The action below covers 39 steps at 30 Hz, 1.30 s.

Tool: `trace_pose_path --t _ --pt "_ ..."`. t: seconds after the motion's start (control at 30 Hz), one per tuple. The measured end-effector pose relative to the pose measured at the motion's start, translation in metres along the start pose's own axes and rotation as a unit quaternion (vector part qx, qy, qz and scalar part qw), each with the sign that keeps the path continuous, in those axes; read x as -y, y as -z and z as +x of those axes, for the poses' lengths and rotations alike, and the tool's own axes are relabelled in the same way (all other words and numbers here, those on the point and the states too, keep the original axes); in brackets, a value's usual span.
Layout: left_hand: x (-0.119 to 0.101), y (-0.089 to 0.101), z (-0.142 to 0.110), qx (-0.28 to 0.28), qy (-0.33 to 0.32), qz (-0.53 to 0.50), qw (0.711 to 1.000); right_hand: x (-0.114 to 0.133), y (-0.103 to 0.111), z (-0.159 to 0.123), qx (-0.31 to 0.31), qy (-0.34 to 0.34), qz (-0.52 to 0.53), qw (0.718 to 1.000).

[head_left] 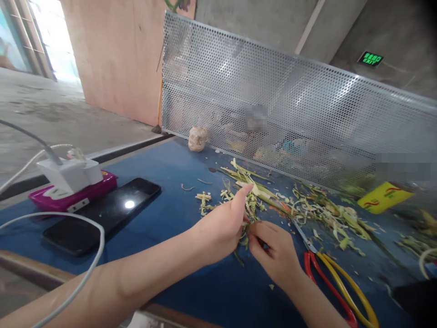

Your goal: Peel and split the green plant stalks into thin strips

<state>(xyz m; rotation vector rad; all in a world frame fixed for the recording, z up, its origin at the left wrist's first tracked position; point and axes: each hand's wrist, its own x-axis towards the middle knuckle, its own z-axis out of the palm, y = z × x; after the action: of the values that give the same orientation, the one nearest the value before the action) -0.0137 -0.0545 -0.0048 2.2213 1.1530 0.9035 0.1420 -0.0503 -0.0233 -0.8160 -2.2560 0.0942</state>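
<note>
My left hand (223,223) and my right hand (275,250) meet over the blue table top (177,168). Between their fingertips they pinch a small bundle of green leaf strips (245,234). The left forefinger points out toward the pile of leaf scraps (307,207) just beyond. Scissors with red and yellow handles (336,278) lie on the table right beside my right wrist, blades pointing toward the scraps.
A black phone (102,216) lies at the left, beside a pink box (73,193) carrying a white charger (70,173) with white cables. A perforated metal screen (290,105) walls off the table's far side. A pale lump (197,138) and a yellow packet (384,197) sit near it.
</note>
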Motion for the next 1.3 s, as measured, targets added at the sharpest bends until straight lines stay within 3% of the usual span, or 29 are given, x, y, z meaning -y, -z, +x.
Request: trace_pose_path --t 0.27,0.47,0.67,0.8,1.03,1.2,1.3 --pt "-0.005 0.0 -0.001 0.0 0.008 -0.009 1.0 0.001 0.0 -0.002 0.0 0.031 -0.034 0.999" --pt "-0.001 -0.004 0.002 -0.031 -0.011 -0.029 0.999 0.008 -0.006 -0.001 -0.015 0.063 -0.062 0.996" --pt "0.003 0.009 0.011 -0.067 -0.004 -0.058 0.996 0.004 -0.003 0.001 -0.058 -0.035 -0.065 0.996" --pt "0.008 0.013 0.011 -0.074 0.01 -0.146 0.987 -0.002 0.005 0.001 -0.077 -0.109 0.014 0.991" --pt "0.006 0.01 0.013 -0.069 0.048 -0.378 0.922 -0.008 0.007 0.002 -0.142 -0.178 0.141 0.963" --pt "0.006 0.011 0.015 -0.064 0.063 -0.409 0.908 -0.009 0.004 0.006 -0.125 -0.208 0.18 0.953" --pt "0.007 0.011 0.015 -0.065 0.06 -0.411 0.907 -0.008 -0.001 0.007 -0.079 -0.233 0.24 0.939"
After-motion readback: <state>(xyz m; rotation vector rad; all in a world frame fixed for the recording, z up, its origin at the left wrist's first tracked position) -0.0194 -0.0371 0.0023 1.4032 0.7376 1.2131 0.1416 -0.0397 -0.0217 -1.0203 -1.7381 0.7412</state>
